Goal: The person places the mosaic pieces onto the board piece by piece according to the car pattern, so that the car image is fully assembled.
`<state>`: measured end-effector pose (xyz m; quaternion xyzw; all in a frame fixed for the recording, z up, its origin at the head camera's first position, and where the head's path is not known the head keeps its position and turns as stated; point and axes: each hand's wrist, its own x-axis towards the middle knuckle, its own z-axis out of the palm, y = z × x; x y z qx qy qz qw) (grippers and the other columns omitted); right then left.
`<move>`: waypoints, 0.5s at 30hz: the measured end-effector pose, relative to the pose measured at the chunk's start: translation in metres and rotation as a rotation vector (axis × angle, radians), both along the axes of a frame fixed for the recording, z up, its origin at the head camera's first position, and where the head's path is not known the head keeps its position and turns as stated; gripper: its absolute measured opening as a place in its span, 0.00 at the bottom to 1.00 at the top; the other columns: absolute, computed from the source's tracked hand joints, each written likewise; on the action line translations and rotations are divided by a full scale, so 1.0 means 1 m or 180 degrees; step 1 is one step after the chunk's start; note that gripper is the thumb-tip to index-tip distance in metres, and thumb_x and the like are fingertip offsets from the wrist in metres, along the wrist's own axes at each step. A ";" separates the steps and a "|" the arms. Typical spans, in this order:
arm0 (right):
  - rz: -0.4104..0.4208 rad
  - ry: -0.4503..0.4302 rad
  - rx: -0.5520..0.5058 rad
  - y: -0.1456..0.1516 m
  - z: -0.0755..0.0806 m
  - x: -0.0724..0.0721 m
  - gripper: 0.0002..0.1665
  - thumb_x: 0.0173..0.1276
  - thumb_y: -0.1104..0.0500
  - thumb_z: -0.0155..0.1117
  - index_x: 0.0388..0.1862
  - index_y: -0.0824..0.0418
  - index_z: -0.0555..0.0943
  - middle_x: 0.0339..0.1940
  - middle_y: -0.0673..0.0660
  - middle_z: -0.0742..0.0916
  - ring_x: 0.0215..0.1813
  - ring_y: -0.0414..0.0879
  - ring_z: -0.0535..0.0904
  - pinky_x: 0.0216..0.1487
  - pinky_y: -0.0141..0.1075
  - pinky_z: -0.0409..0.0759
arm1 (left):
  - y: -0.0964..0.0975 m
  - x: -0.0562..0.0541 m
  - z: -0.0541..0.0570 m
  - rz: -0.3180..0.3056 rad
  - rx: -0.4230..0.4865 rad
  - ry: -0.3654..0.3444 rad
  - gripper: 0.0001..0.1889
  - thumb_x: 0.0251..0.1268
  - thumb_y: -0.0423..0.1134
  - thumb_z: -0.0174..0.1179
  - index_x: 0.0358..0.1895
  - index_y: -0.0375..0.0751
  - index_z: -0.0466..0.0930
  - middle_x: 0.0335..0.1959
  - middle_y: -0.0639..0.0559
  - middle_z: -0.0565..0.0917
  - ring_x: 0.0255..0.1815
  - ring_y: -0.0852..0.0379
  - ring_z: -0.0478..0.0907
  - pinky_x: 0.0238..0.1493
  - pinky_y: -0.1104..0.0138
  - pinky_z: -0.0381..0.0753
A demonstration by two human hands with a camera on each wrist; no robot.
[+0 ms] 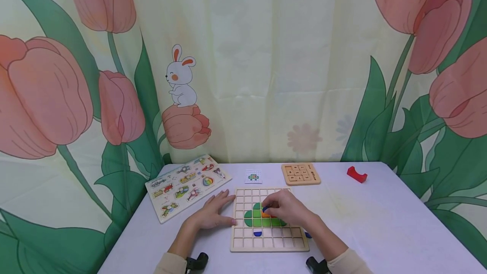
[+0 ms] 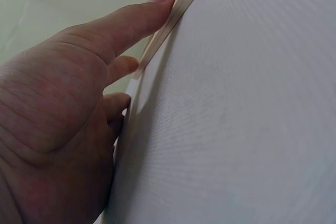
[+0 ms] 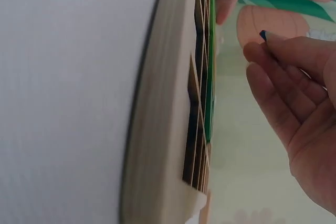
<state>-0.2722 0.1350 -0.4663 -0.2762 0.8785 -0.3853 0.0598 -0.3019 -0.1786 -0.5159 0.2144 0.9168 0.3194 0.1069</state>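
A wooden grid board (image 1: 243,242) lies on the table, with green pieces (image 1: 261,222) and an orange piece (image 1: 265,214) set in its cells. My right hand (image 1: 289,209) is over the board and pinches a small blue piece (image 3: 263,35) between thumb and fingertip; it partly covers the pieces beneath. With fingers spread, my left hand (image 1: 213,214) rests at the board's left edge, its thumb touching the wooden rim (image 2: 181,10). A blue half-round piece (image 1: 258,234) sits lower on the grid. Another blue piece (image 1: 308,235) lies by the right edge, partly hidden by my wrist.
Behind the board stand a small pattern card (image 1: 253,176) and a wooden number puzzle (image 1: 301,174). A picture puzzle board (image 1: 156,200) lies slanted at the left. A red notched block (image 1: 357,175) is at the back right. A tulip-print curtain (image 1: 243,75) hangs behind the table.
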 end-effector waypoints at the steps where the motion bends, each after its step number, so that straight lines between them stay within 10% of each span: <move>1: 0.0041 -0.0006 0.0000 -0.002 0.000 0.001 0.07 0.69 0.62 0.73 0.45 0.58 0.91 0.38 0.47 0.91 0.36 0.37 0.80 0.39 0.27 0.82 | 0.000 0.000 0.000 0.0001 0.0000 -0.0006 0.50 0.56 0.68 0.71 0.81 0.54 0.64 0.87 0.44 0.52 0.88 0.41 0.43 0.86 0.39 0.36; 15: 0.0296 0.0012 0.0176 -0.019 0.001 0.006 0.04 0.66 0.64 0.75 0.38 0.56 0.90 0.33 0.43 0.88 0.34 0.34 0.78 0.35 0.27 0.81 | 0.000 -0.001 0.000 0.0022 -0.0019 -0.0037 0.49 0.57 0.67 0.71 0.81 0.55 0.65 0.87 0.44 0.52 0.88 0.41 0.43 0.85 0.39 0.37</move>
